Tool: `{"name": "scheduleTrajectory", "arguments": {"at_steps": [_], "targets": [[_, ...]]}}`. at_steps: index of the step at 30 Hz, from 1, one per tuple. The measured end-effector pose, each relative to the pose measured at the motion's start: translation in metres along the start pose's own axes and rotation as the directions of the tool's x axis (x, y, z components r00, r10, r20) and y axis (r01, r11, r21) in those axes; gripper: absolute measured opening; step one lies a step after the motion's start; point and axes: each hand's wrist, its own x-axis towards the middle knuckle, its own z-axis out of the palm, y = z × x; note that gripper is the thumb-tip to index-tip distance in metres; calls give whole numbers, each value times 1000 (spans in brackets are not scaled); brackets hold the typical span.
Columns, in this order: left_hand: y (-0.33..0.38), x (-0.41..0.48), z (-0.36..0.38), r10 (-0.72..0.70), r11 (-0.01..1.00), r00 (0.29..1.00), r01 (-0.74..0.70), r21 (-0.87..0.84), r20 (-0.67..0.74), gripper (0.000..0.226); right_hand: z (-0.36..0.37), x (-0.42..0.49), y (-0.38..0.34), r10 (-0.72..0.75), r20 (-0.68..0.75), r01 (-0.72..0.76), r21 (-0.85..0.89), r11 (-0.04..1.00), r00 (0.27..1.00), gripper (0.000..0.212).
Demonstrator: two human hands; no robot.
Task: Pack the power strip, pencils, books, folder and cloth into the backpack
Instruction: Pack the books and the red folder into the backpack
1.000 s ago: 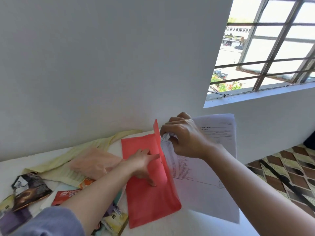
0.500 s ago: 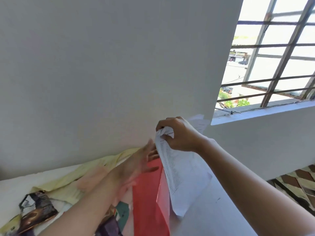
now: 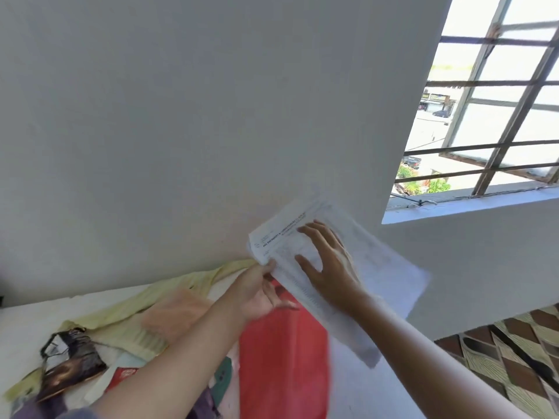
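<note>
Folder [image 3: 284, 358] red, blurred, cut off below; left grip [image 3: 258, 296] pinches papers [image 3: 390, 267] corner; right grip [image 3: 329, 267] flat, fingers spread, atop.

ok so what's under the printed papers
The red folder lies under the printed papers, its top hidden by them. The left hand pinches their corner, fingers beneath. The right hand rests flat on top.

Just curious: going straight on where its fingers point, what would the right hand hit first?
The right hand lies on the papers; past their top edge, probably the wall, though depth is unclear.
</note>
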Motion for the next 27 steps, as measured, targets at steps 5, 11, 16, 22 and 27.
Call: {"name": "scheduleTrajectory", "arguments": {"at_steps": [5, 11, 16, 22, 27], "targets": [[13, 7, -8, -34, 969, 998, 22, -248, -44, 20, -24, -3, 10, 95, -153, -134, -272, 953, 984, 48], [42, -1, -21, 83, 996, 993, -85, -23, -89, 27, -40, 1, 7, 530, 76, -532, 8, 847, 844, 78], [43, -40, -33, 105, 992, 994, -106, 76, 13, 33, -5, -29, -2, 690, 387, -744, 577, 336, 611, 41], [22, -65, -53, -21, 959, 999, 29, 283, -31, 37, 19, -41, -18, 634, 339, -681, 592, 431, 695, 32], [31, -75, -74, 203, 927, 975, -161, 339, -93, 24, 11, -35, -26, 604, 277, -640, 545, 542, 747, 42]]}}
